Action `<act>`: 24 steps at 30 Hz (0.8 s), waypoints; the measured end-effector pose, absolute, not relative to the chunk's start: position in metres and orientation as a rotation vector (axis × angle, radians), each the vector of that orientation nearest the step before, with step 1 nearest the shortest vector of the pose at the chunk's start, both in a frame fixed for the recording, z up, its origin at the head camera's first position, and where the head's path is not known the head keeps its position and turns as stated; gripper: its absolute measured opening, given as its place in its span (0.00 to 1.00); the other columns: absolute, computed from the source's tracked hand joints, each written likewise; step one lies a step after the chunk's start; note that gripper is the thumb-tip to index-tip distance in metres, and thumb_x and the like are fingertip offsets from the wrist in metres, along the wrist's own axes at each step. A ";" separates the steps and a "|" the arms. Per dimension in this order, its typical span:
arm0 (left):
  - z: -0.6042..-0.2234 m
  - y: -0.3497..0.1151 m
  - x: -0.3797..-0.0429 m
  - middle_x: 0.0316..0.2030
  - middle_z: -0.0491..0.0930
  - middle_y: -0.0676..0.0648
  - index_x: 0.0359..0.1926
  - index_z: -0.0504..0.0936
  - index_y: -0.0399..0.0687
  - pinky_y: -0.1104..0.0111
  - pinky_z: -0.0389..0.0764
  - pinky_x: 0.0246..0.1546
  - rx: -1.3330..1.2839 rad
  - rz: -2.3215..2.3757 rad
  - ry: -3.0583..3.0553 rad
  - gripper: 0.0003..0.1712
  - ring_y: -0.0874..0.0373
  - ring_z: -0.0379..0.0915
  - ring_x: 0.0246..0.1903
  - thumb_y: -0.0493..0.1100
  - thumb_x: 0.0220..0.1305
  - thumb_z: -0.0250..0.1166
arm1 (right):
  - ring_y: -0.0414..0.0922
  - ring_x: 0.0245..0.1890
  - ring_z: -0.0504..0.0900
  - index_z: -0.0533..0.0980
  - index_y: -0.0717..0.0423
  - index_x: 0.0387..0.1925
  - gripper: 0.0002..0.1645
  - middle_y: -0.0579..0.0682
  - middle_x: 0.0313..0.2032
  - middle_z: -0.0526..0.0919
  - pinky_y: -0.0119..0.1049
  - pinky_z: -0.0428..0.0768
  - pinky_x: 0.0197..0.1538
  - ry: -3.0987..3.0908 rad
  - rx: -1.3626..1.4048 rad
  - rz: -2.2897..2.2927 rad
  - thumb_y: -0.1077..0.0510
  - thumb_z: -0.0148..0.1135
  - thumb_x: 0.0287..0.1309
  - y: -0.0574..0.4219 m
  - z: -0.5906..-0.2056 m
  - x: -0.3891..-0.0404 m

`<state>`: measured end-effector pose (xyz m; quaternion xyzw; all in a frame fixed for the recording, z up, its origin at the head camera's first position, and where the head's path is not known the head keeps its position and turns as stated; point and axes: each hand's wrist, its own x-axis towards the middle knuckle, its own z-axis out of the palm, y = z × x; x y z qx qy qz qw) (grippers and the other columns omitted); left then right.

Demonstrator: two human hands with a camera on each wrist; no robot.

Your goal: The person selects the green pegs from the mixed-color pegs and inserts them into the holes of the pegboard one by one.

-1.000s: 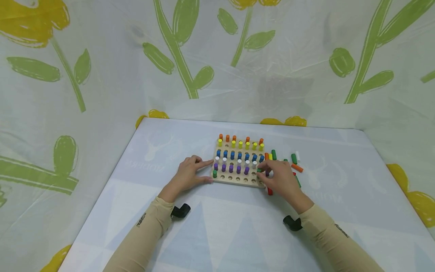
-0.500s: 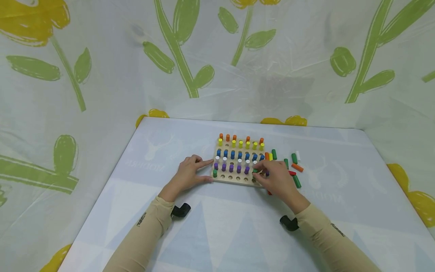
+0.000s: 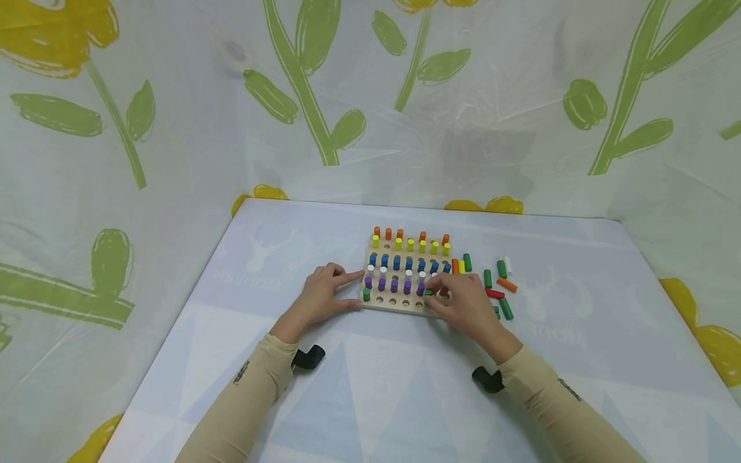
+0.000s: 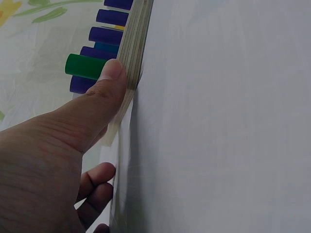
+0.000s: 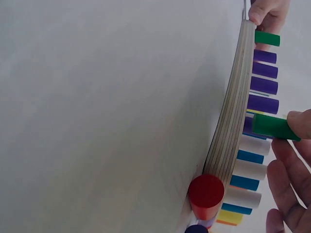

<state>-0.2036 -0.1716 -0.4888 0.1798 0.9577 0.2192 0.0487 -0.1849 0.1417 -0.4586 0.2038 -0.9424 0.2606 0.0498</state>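
Observation:
A wooden pegboard [image 3: 376, 254] with rows of round holes carries upright orange, yellow, blue, white and purple pegs. One green peg [image 4: 85, 66] stands at its front left corner. My left hand [image 3: 321, 297] rests at the board's left end, thumb and straight index finger touching its edge; the other fingers are loosely bent. Between thumb and fingers my right hand [image 3: 466, 307] pinches another green peg [image 5: 272, 127]. It is held over the board's front row, close to the purple pegs, and the right wrist view shows its end clear of the holes. This hand hides the board's front right part.
Loose pegs lie to the right of the board, among them a red peg [image 3: 494, 294], an orange peg [image 3: 507, 285], a white peg [image 3: 508, 265] and several green ones. In the right wrist view a red peg [image 5: 206, 191] is close to the camera.
My right hand has moved left along the board's front row with the green peg in its fingers, uncovering loose pegs at the right. My left hand stays where it was.

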 end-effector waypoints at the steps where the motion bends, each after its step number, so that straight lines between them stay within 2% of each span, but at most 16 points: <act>1: -0.489 -0.172 -0.203 0.49 0.68 0.46 0.72 0.73 0.63 0.53 0.66 0.54 0.548 0.670 2.919 0.42 0.50 0.61 0.46 0.63 0.58 0.73 | 0.44 0.39 0.80 0.85 0.51 0.43 0.13 0.43 0.37 0.87 0.51 0.67 0.55 -2.873 0.621 0.794 0.52 0.75 0.58 0.141 -0.459 -0.185; 11: -0.490 -0.172 -0.204 0.50 0.68 0.46 0.72 0.72 0.65 0.53 0.65 0.55 0.533 0.683 2.910 0.42 0.50 0.61 0.47 0.64 0.58 0.73 | 0.45 0.42 0.82 0.85 0.50 0.43 0.13 0.44 0.39 0.87 0.51 0.67 0.57 -2.876 0.658 0.814 0.52 0.75 0.58 0.133 -0.455 -0.185; 24: -0.489 -0.173 -0.203 0.48 0.68 0.47 0.72 0.72 0.64 0.55 0.65 0.54 0.529 0.682 2.904 0.43 0.51 0.61 0.46 0.64 0.57 0.73 | 0.42 0.38 0.79 0.85 0.49 0.42 0.11 0.42 0.36 0.86 0.50 0.68 0.55 -2.867 0.722 0.800 0.53 0.75 0.59 0.123 -0.454 -0.185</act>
